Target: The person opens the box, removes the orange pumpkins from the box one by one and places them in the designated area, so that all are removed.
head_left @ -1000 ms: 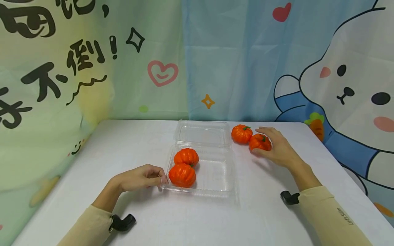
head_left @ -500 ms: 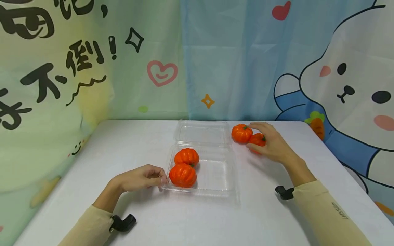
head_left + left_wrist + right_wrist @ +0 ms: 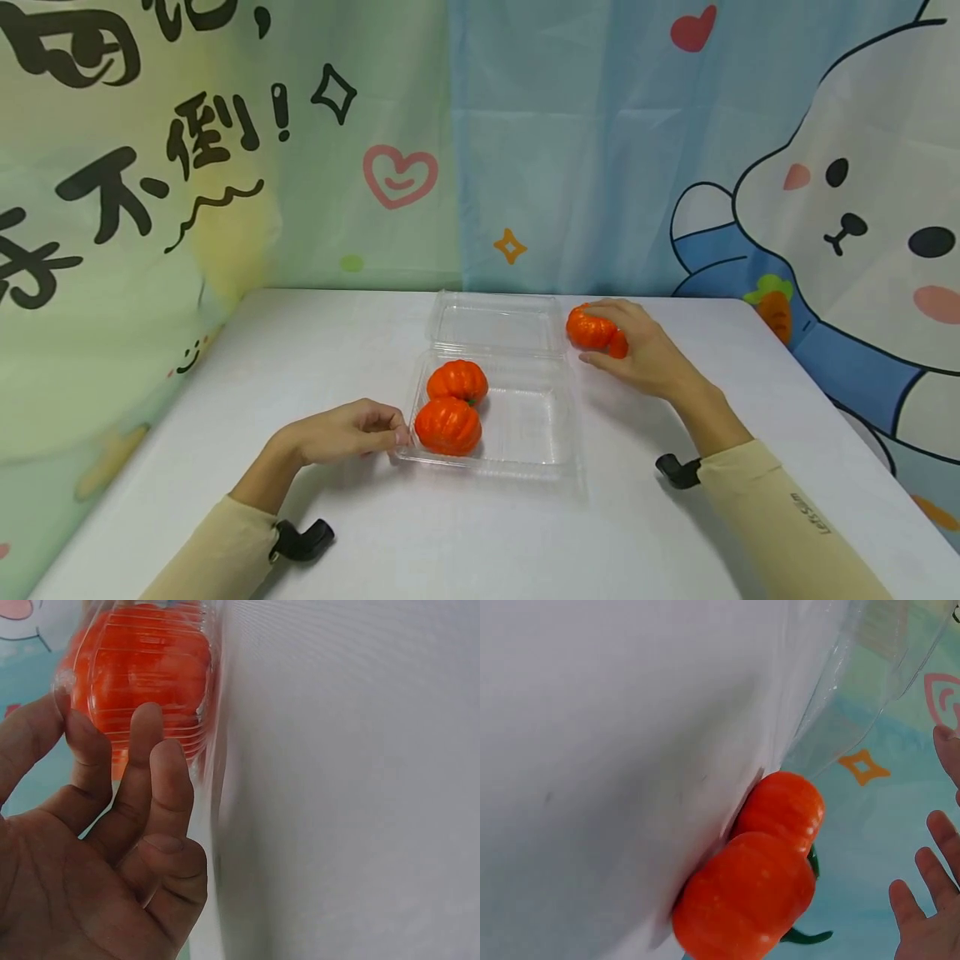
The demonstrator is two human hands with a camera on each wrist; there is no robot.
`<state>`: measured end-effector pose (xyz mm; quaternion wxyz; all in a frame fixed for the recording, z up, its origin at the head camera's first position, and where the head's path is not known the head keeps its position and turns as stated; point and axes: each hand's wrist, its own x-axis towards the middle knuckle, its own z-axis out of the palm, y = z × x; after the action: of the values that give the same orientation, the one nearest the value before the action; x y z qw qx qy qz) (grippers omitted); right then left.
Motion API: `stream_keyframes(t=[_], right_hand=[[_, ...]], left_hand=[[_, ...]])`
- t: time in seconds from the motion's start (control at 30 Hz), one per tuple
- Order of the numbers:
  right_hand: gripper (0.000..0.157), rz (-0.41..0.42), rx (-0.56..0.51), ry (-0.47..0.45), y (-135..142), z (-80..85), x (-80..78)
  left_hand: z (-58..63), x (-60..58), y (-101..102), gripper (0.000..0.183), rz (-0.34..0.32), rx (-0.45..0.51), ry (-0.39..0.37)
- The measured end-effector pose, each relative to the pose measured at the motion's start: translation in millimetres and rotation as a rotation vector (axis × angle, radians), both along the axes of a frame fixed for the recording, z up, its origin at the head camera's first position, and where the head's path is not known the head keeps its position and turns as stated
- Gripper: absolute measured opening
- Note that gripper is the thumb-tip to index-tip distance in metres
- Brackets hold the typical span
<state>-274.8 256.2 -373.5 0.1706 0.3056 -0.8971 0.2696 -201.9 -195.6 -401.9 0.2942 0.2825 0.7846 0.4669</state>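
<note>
Reaching over the white desk (image 3: 480, 542), the right hand (image 3: 633, 346) holds its fingers (image 3: 934, 876) apart beside two touching pumpkins (image 3: 587, 329), right of the open clear box (image 3: 525, 425). The left hand (image 3: 348, 433) pinches the box's near left corner; two more pumpkins (image 3: 447, 427) sit inside. A cartoon-printed curtain (image 3: 562, 150) hangs behind.

a white tabletop (image 3: 480, 542) on my head feed, a printed backdrop (image 3: 585, 175) behind it, yellow-green at left, blue at right, black lettering (image 3: 111, 204) I see upper left, a smiling pink heart outline (image 3: 399, 183), a red heart (image 3: 693, 30), an orange star (image 3: 511, 238), a white cartoon animal (image 3: 873, 179) in blue
</note>
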Motion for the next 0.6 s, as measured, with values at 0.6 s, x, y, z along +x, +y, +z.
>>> stream_keyframes(t=[0.6], right_hand=[[0.058, 0.118, -0.032, -0.032, -29, -1.1, 3.2]], left_hand=[[-1.1, -0.7, -1, 0.02, -0.003, -0.011, 0.01]])
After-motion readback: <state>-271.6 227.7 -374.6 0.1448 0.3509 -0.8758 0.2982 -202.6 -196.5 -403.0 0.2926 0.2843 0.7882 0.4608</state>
